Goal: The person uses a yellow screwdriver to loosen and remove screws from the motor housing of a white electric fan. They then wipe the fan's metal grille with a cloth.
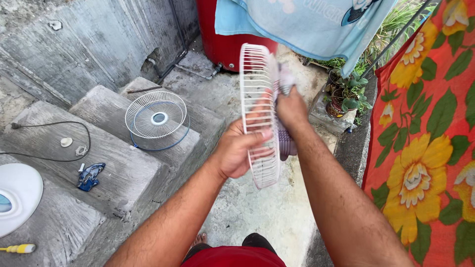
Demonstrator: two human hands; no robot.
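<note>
**Hands hold a fan grille edge-on over the concrete steps**

Left hand (238,151) is clamped around the rim of a white wire fan grille (257,113), fingers curled through to its far side, holding it upright and edge-on near the centre of the view. Right hand (291,110), just at 3 o'clock of the grille, is closed on a pale cloth (283,81) and presses it against the wires. A second fan grille (157,120) with a blue rim lies flat on a concrete step (114,163) at 9 o'clock. Farther toward 8 o'clock lie a blue rag (89,176), a black cord (59,141), a white fan base (17,195) and a yellow-handled screwdriver (19,248). A potted plant (346,96) stands at 2 o'clock, beside a flowered red cloth (425,143).
</note>
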